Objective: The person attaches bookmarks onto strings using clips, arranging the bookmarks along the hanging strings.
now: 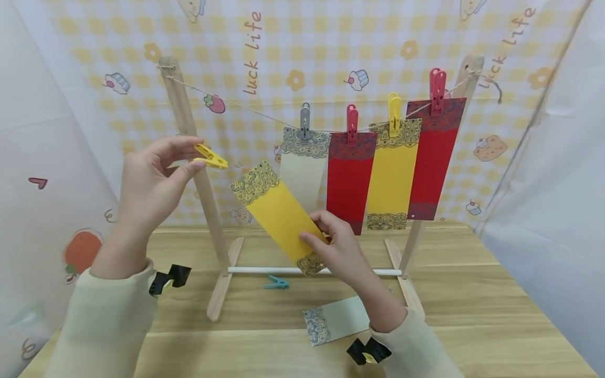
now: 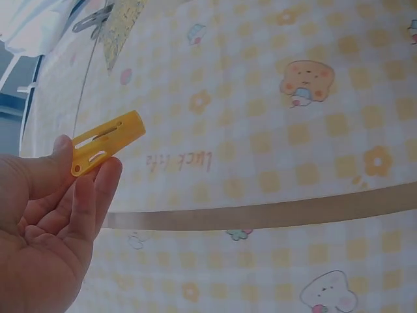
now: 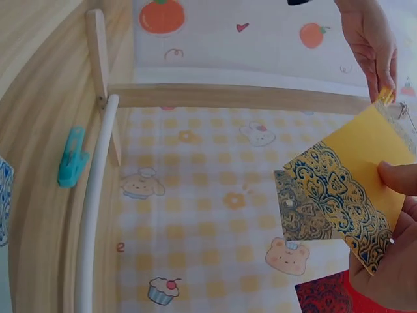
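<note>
My left hand [image 1: 153, 178] pinches a yellow clothespin [image 1: 211, 157] between thumb and fingers, left of the hanging cards. In the left wrist view the same clothespin [image 2: 107, 143] points away from the fingertips. Lower and to the right, my right hand [image 1: 337, 249] grips a yellow card [image 1: 283, 215] with dark lace-patterned ends near its bottom end. The card tilts, its upper end toward the left hand, below the string [image 1: 246, 109]. Up close, the right wrist view shows the thumb on the yellow card [image 3: 365, 147]. Part of a pale hanging card [image 1: 302, 173] is hidden behind it.
A wooden stand [image 1: 179, 102] carries the string. Clipped there are a red card [image 1: 350, 184], a yellow card [image 1: 391, 178] and another red card [image 1: 435, 163]. A teal clothespin [image 1: 277, 282] and a pale card [image 1: 342, 317] lie on the table near the white rod [image 1: 264, 270].
</note>
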`<state>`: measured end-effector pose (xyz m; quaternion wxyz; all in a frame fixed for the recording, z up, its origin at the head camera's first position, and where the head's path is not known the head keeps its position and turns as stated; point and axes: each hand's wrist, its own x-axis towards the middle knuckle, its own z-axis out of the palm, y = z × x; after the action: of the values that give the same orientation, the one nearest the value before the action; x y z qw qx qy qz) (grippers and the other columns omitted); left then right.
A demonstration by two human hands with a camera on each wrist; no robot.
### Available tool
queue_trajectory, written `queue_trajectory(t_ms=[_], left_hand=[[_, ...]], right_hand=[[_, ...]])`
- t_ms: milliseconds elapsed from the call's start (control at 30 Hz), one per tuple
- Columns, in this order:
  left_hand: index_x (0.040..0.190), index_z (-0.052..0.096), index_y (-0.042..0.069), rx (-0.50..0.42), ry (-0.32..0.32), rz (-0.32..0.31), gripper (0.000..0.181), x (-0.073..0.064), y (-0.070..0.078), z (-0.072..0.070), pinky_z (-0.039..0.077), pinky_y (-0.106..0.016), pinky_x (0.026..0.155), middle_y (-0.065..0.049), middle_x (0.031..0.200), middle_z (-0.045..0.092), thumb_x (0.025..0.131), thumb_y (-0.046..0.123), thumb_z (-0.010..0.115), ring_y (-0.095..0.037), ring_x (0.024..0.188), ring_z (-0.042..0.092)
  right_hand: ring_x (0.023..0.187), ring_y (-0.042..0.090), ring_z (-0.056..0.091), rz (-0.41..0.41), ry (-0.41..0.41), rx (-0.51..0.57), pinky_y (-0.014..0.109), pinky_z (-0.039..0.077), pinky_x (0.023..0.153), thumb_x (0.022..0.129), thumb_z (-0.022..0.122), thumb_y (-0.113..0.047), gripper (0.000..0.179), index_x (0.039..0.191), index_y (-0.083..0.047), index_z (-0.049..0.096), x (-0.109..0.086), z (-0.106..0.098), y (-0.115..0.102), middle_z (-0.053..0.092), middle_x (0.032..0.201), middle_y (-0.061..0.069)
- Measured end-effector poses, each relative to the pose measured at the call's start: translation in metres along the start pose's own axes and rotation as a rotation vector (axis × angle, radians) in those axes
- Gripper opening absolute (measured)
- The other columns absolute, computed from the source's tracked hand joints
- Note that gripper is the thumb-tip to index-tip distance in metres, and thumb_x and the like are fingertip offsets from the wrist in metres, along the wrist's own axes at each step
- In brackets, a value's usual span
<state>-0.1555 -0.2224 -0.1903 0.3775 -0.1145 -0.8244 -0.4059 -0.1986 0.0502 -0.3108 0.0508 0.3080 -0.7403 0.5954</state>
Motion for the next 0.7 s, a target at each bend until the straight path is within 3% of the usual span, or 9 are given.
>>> queue_trajectory(t_ms=[167,300,433,533,700], left_hand=[[0.113,0.072,0.002,-0.016,0.041,-0.005,0.026,0.011,0.010,-0.001,0.054,-0.006,0.076,0.016,0.098,0.072,0.087,0.001,0.074,0.005,0.091,0.067],[0.108,0.075,0.004,-0.005,0.110,-0.028,0.024,0.017,0.017,0.002,0.054,-0.006,0.074,0.006,0.103,0.076,0.085,0.002,0.077,0.005,0.088,0.068],[0.105,0.076,0.001,-0.019,0.157,-0.023,0.023,0.020,0.021,0.006,0.054,-0.006,0.070,0.003,0.104,0.076,0.082,-0.001,0.078,0.005,0.083,0.068],[0.103,0.076,-0.001,-0.046,0.174,-0.004,0.021,0.023,0.022,0.009,0.055,-0.008,0.072,0.007,0.100,0.076,0.081,-0.002,0.079,0.003,0.082,0.069],[0.101,0.077,-0.001,-0.067,0.210,0.075,0.020,0.029,0.026,0.012,0.055,-0.010,0.078,0.025,0.088,0.070,0.081,0.002,0.080,0.002,0.082,0.069]], right_hand=[[0.077,0.019,0.061,-0.018,0.057,0.052,0.018,0.049,0.058,0.091,0.070,-0.005,0.018,0.107,0.001,0.063,0.007,0.005,-0.008,0.072,0.103,0.019],[0.085,0.021,0.067,-0.008,0.091,0.089,0.021,0.057,0.067,0.092,0.069,-0.006,0.018,0.106,0.002,0.062,0.013,0.010,-0.013,0.072,0.105,0.020],[0.088,0.023,0.069,0.015,0.102,0.134,0.026,0.061,0.073,0.093,0.068,-0.007,0.019,0.108,0.003,0.061,0.018,0.015,-0.014,0.072,0.108,0.021],[0.089,0.023,0.069,0.028,0.122,0.160,0.029,0.062,0.075,0.093,0.068,-0.005,0.020,0.110,0.004,0.061,0.022,0.018,-0.013,0.071,0.110,0.022],[0.093,0.023,0.069,0.052,0.165,0.182,0.034,0.062,0.081,0.093,0.067,-0.004,0.022,0.113,0.004,0.061,0.027,0.021,-0.011,0.071,0.113,0.021]])
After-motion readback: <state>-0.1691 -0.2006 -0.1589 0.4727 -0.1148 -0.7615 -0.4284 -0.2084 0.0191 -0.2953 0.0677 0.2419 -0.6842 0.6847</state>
